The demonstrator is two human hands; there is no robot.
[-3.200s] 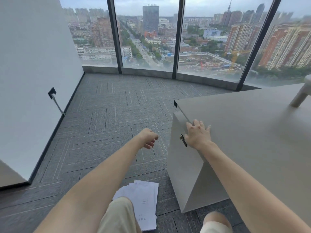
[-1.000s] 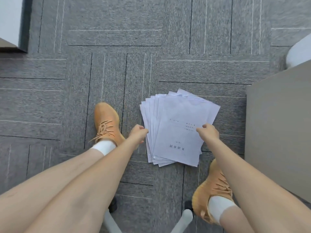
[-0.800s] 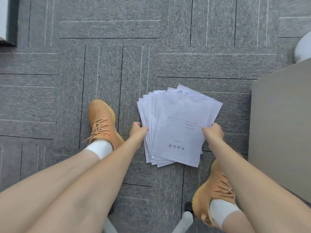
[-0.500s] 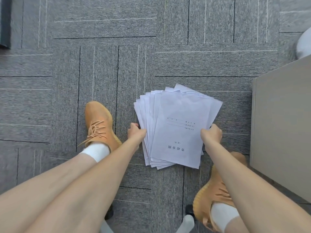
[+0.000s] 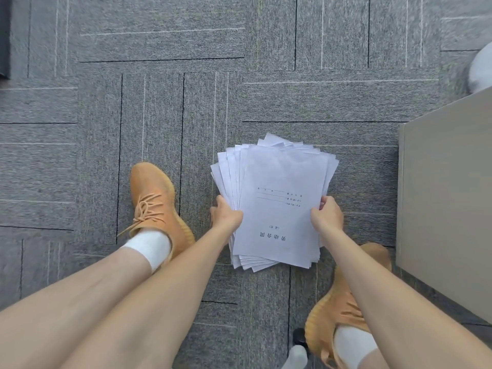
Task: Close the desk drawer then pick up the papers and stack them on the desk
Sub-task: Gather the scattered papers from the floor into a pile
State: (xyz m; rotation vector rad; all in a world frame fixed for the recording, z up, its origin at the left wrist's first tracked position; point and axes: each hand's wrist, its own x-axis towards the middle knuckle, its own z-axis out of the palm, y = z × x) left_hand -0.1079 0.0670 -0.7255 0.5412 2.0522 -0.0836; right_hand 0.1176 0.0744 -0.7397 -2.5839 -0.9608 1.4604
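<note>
a person leans down from a seat, both bare forearms reaching to the carpet between two orange shoes, the right shoe (image 5: 343, 302) nearest and the left shoe (image 5: 154, 206) further out. the left hand (image 5: 226, 218) pinches the left edge of the papers (image 5: 277, 206) and the right hand (image 5: 326, 215) pinches the right edge, the fingers (image 5: 323, 202) of each curled closed over the sheets, thumbs on top as far as can be seen. the papers are a loose, fanned sheaf, printed side up, their long axis running away from the person, the near end just between the two wrists and the far end spreading out over the grey carpet (image 5: 186, 102). whether the sheaf has left the carpet cannot be told. both hands sit equally close to it, one per side. the tabletop (image 5: 447, 198), pale and bare where visible, lies just to the right of the papers, so the lift looks set to go up and rightward. squaring the fanned sheets seems needed before stacking.
</note>
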